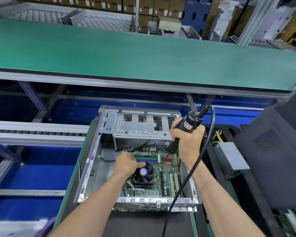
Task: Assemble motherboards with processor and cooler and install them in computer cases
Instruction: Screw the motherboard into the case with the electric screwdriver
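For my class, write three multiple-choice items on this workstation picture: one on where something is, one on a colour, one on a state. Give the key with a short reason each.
1. Where does the motherboard lie?
A. On the green conveyor belt
B. Inside the open computer case
C. On the grey power supply

2. What colour is the sticker on the cooler fan?
A. Purple
B. Red
C. Yellow

3. What is the right hand doing?
A. Resting flat on the case
B. Hanging idle
C. Gripping an electric screwdriver

Key:
1 B, the board sits on the case floor, below the drive bay.
2 A, the round hub sticker is purple.
3 C, its fingers wrap round the black corded tool, whose tip points down at the board, while the left hand rests on the cooler.
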Demonstrator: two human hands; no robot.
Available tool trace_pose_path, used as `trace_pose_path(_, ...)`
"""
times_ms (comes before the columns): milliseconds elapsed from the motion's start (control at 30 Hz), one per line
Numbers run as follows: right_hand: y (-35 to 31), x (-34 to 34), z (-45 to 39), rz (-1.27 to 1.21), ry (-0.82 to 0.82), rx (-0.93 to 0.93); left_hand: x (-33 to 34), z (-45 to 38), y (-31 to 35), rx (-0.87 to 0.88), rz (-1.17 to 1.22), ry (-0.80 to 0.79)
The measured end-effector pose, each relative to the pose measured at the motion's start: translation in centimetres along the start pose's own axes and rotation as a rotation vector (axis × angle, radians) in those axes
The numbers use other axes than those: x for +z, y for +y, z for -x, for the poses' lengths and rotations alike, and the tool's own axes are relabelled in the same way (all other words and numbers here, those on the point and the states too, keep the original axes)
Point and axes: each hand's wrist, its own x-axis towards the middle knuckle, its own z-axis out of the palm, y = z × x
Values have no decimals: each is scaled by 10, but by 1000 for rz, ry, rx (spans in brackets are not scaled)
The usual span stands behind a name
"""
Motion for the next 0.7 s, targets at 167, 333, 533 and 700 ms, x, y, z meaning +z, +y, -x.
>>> trace_pose_path(167, 10, -2, -3, 28, 8, -10, -1, -3, -1, -51, 10, -11)
trace_pose_path(333, 17, 0, -4, 25, 12, -3, -2, -6, 0, -62, 16, -16)
trace_pose_path(533, 19, 2, -3, 3, 0, 30, -2, -6, 0, -61, 37, -20)
trace_pose_path(700, 20, 0, -5, 56, -201, -8, -3, -5, 2, -66, 44, -28)
